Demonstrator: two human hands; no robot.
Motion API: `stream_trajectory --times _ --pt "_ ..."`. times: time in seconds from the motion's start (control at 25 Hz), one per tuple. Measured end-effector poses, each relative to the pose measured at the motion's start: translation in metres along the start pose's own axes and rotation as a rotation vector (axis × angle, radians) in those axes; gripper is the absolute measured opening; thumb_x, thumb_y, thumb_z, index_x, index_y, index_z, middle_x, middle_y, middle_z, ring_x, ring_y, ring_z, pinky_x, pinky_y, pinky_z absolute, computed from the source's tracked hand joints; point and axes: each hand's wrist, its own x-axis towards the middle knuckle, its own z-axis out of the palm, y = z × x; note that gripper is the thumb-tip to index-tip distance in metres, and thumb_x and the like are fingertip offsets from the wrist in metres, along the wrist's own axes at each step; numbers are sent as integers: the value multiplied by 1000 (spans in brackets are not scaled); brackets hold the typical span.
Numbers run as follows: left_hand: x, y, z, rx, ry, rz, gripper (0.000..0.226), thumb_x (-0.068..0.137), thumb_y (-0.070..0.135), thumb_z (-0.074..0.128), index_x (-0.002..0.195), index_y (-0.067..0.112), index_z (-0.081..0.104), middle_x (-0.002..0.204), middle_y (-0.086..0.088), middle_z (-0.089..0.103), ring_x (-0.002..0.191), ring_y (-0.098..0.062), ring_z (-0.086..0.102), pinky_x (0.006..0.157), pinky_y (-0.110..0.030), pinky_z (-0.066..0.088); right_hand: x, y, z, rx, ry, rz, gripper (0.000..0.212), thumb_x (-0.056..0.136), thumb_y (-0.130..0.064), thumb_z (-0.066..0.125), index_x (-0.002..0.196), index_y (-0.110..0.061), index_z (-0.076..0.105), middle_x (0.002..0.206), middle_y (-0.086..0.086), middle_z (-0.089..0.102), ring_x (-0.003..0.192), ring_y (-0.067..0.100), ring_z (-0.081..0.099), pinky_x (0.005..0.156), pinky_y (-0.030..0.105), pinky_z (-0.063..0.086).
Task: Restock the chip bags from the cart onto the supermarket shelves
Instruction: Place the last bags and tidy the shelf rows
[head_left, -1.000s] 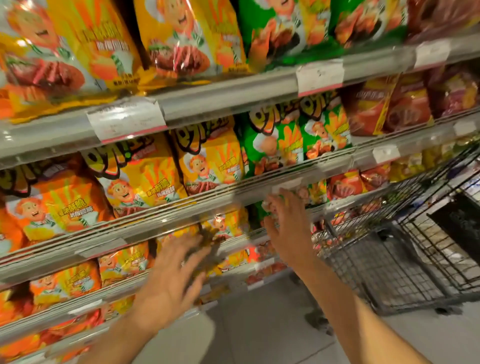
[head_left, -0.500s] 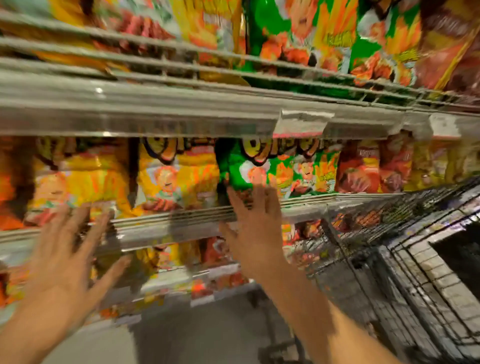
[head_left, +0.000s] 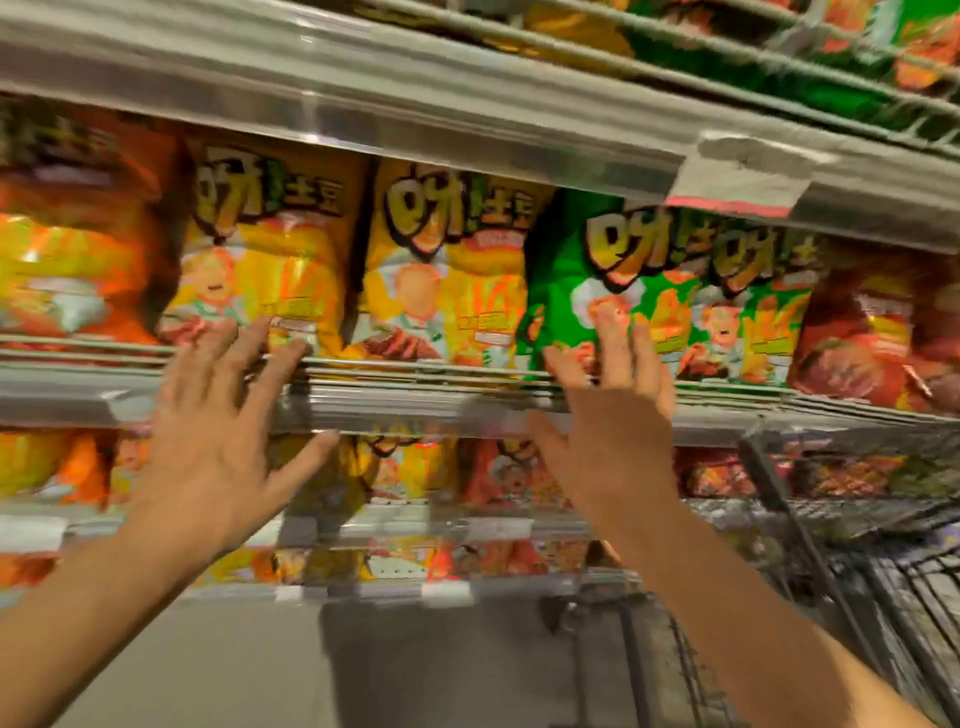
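Shelf (head_left: 415, 400) is packed w/ upright chip bags, long axis vertical, fronts facing out: orange, two yellow, two green, red. Left hand (head_left: 208, 441) is spread flat, nothing gripped, fingers (head_left: 244, 343) over the lower edge of a yellow bag (head_left: 270, 270). Right hand (head_left: 608, 441) is likewise spread, fingertips on a green bag (head_left: 571, 291). Wire cart (head_left: 883, 571) is seen at right; contents can't be made out.

Each front-row bag carried the same large cartoon logo, 呀!土豆, along its top: the left yellow bag (head_left: 260, 249), the second yellow bag (head_left: 447, 270), and the green bag (head_left: 613, 280), where it was partly cut off. Smaller print on the bags and the shelf price tag (head_left: 743, 179) was too blurred to read.
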Motion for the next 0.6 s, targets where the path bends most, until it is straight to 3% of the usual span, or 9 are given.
stream_trajectory --times 0.12,0.24,0.36,0.44,0.6 --pt "1 6 -5 23 -11 -16 78 91 64 43 149 11 45 154 -21 38 145 -42 30 120 -59 20 -4 -10 -7 22 63 26 64 93 -52 63 150 -29 46 170 10 5 156 35 1 124 55 12" --pt "-1 4 -8 49 -42 -26 78 93 65 41 153 14 39 158 -18 34 148 -39 27 123 -56 16 -2 -34 -12 129 190 -92 69 91 -37 71 152 -20 44 166 16 22 155 36 11 124 53 14" --pt "0 4 -13 34 -66 -10 79 92 63 44 154 15 37 160 -17 32 149 -38 26 124 -52 14 10 -69 -13 362 94 -186 73 94 -40 66 157 -34 30 170 2 8 157 23 3 123 41 7" --pt "0 1 -18 6 -95 -6 80 90 62 46 154 17 36 162 -15 31 150 -37 25 124 -51 13 19 -88 -13 427 12 -164 73 94 -49 61 156 -45 21 170 -6 -1 156 18 -3 123 40 5" --pt "2 1 -23 7 -137 1 82 85 66 40 153 20 37 161 -13 33 149 -35 28 124 -45 11 28 -97 -14 228 -95 -141 78 95 -57 54 159 -44 12 171 1 -4 157 24 -5 126 48 7"
